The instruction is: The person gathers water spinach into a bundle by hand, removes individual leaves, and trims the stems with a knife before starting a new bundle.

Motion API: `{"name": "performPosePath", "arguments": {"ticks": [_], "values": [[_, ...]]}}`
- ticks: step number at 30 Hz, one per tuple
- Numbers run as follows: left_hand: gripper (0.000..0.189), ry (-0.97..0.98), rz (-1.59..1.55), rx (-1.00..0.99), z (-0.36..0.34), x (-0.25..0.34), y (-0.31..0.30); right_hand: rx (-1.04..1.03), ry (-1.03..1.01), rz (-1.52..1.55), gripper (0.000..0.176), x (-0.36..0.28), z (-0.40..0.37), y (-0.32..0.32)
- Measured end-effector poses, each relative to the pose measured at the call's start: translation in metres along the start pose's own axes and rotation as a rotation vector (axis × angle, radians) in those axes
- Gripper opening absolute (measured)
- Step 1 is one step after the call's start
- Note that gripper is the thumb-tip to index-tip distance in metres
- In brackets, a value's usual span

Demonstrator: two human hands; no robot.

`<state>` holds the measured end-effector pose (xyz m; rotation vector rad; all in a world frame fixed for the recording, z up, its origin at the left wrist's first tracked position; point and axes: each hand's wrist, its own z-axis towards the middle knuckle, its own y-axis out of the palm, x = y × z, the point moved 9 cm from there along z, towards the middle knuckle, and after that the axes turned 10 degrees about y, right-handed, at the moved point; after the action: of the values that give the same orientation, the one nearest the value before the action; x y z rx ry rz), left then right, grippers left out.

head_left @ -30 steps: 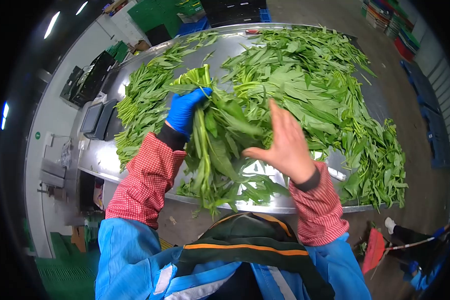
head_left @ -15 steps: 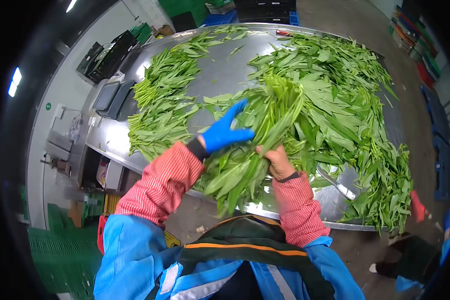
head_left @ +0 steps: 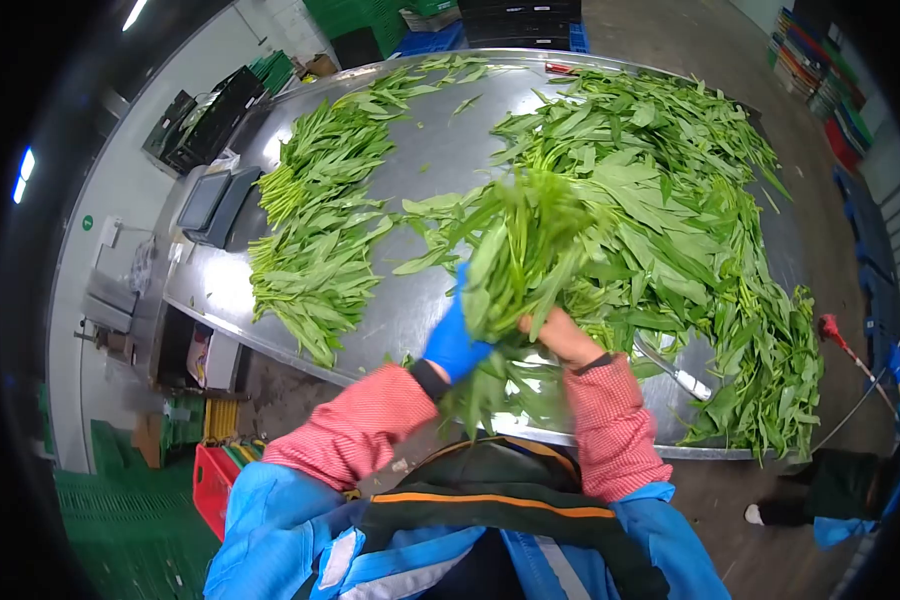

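A bunch of water spinach [head_left: 515,250] stands between my two hands over the table's near edge, stems up, leaves hanging below. My left hand [head_left: 455,340], in a blue glove, wraps its left side; some of the fingers are hidden behind leaves. The bare right hand [head_left: 562,338] grips the bunch from the right. To the right of that hand lies a knife [head_left: 690,383] with a pale handle, its blade partly by the greens. A large heap of loose water spinach [head_left: 660,220] covers the table's right side. Neater bundles [head_left: 315,250] lie in a row on the left.
The metal table [head_left: 420,150] spans the view. A grey tray-like device [head_left: 207,203] and black crates [head_left: 205,120] are at the left. A red-handled tool [head_left: 560,69] lies at the far edge. A red crate [head_left: 213,485] stands below left. Another person's gloved hand [head_left: 896,362] shows at right.
My left hand has gone from open with spread fingers to closing round the bunch's lower left side. The bunch has shifted slightly left and stands more upright. The right hand still grips it.
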<state>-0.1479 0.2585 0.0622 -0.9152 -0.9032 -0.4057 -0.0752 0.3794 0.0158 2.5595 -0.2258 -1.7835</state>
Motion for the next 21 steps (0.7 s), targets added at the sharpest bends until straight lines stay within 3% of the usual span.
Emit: {"name": "performPosePath", "arguments": {"ticks": [1,4,6,9,12,13,14,16,17,18,19,21], "values": [[0.096,-0.066,-0.031,0.093,0.015,0.027,-0.031,0.013,-0.112,-0.03,0.067,-0.017,-0.019,-0.001],[0.089,0.11,0.814,-0.148,0.023,-0.016,-0.069,-0.02,0.158,-0.172,0.062,0.041,-0.039,-0.01],[0.092,-0.126,0.989,-0.404,0.015,-0.088,-0.076,0.013,0.15,-0.159,0.062,0.044,-0.058,-0.016],[0.096,-0.156,0.859,-0.397,0.028,-0.018,-0.08,0.228,0.059,-0.103,0.061,0.027,-0.074,-0.059],[0.1,-0.023,0.571,-0.257,0.025,-0.005,-0.075,0.529,-0.064,-0.138,0.057,-0.004,-0.063,-0.1],[0.102,-0.085,0.53,-0.273,0.027,0.004,-0.071,0.633,-0.099,-0.155,0.055,-0.012,-0.059,-0.1],[0.102,-0.048,0.456,-0.243,0.024,0.006,-0.067,0.584,-0.216,-0.105,0.051,-0.029,-0.051,-0.08],[0.102,0.025,0.313,-0.165,0.022,0.004,-0.066,0.476,-0.037,-0.043,0.043,-0.016,-0.047,-0.048],[0.101,-0.075,0.01,-0.12,0.02,-0.003,-0.067,0.428,-0.076,0.025,0.038,-0.014,-0.049,-0.039],[0.1,-0.102,-0.03,-0.12,0.017,-0.005,-0.069,0.376,-0.113,0.092,0.034,-0.015,-0.051,-0.029],[0.099,-0.129,-0.07,-0.119,0.015,-0.006,-0.072,0.42,-0.276,-0.022,0.027,-0.032,-0.063,-0.026],[0.094,-0.125,-0.021,-0.091,0.011,-0.007,-0.079,0.331,-0.2,0.099,0.028,-0.036,-0.074,-0.032]]}}
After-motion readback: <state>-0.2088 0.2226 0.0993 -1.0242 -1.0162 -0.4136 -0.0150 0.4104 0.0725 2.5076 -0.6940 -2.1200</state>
